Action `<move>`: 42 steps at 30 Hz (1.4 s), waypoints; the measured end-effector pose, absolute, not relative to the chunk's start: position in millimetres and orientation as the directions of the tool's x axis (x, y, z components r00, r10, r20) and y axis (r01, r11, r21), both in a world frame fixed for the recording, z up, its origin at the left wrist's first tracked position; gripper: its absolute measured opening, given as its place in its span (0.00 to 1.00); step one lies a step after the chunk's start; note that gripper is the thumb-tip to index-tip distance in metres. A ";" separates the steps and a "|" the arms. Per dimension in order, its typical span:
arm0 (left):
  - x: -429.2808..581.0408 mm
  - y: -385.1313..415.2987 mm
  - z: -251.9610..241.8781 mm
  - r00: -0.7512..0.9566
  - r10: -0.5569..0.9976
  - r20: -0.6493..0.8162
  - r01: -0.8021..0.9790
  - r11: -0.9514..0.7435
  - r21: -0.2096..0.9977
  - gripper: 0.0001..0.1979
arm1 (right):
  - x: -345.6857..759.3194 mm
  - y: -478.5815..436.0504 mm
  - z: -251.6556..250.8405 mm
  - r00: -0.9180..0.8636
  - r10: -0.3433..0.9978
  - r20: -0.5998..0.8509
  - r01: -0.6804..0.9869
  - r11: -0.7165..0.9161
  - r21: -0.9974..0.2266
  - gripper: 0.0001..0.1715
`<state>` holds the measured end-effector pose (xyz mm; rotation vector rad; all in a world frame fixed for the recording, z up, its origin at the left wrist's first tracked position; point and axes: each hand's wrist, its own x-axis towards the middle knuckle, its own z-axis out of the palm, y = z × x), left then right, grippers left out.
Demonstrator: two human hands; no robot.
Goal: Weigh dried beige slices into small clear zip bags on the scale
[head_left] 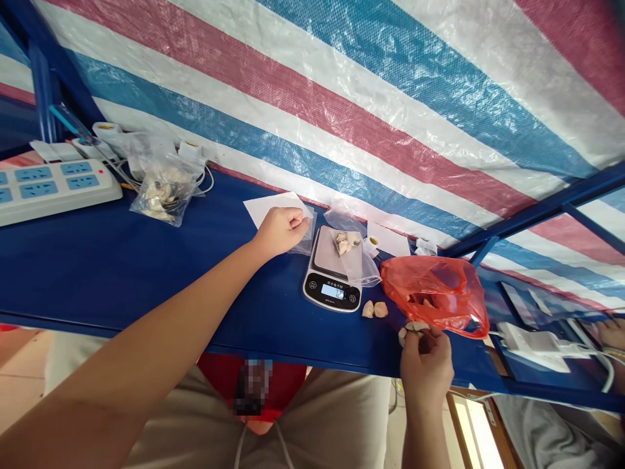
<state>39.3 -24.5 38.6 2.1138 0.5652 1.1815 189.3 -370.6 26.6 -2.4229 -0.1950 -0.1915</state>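
Note:
My left hand point(282, 230) is closed in a fist above a sheet of white paper point(261, 207) and clear plastic bags point(306, 241); nothing shows in it. A kitchen scale point(332, 292) stands to its right, its lit display seeming to read 72. On the scale lies a clear zip bag point(364, 268) with several pale beige chunks point(346, 242) at its mouth. My right hand point(427, 358) pinches pale beige chunks point(414, 327) at the front of a red plastic bag point(434, 286). Two loose chunks point(374, 309) lie between scale and hand. Their exact kind is unclear.
At the left are a power strip point(58, 185) and a filled clear bag point(163, 195) beside white cables. White paper point(389, 240) lies behind the scale. Chargers point(532, 342) and another person's hand point(612, 333) are at the right. Striped sheeting point(312, 111) hangs behind the blue table point(97, 273).

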 end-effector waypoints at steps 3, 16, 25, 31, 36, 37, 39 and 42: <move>39.3 -24.8 38.8 0.500 0.635 0.589 0.052 -0.701 0.712 0.23 | 194.0 -370.7 20.5 0.981 0.113 0.155 0.191 -0.621 -0.760 0.19; 40.1 -23.0 39.0 0.495 0.622 0.606 0.043 -0.715 0.698 0.23 | 192.2 -360.7 35.4 0.915 0.256 -0.311 -0.351 0.129 -0.927 0.31; 39.1 -24.2 39.2 0.501 0.632 0.591 0.053 -0.705 0.708 0.24 | 182.8 -366.1 48.0 0.752 0.489 -0.443 -0.606 0.247 -0.756 0.15; 38.6 -24.6 40.7 0.499 0.638 0.587 0.056 -0.699 0.713 0.23 | 175.5 -368.7 52.8 0.732 0.509 -0.453 -0.622 0.225 -0.750 0.14; 38.6 -25.1 40.9 0.499 0.631 0.594 0.050 -0.705 0.707 0.23 | 168.3 -361.4 57.9 0.720 0.558 -0.414 -0.612 0.228 -0.757 0.14; 38.8 -25.6 40.9 0.500 0.630 0.595 0.047 -0.705 0.708 0.23 | 168.5 -360.0 57.1 0.748 0.531 -0.398 -0.572 0.212 -0.792 0.15; 39.4 -27.6 41.0 0.503 0.625 0.597 0.036 -0.705 0.708 0.24 | 170.4 -357.0 53.2 0.822 0.451 -0.347 -0.453 0.150 -0.879 0.19; 40.9 -33.9 41.3 0.521 0.606 0.601 0.011 -0.709 0.705 0.24 | 173.3 -350.4 44.6 0.897 0.379 -0.227 -0.268 0.059 -0.962 0.22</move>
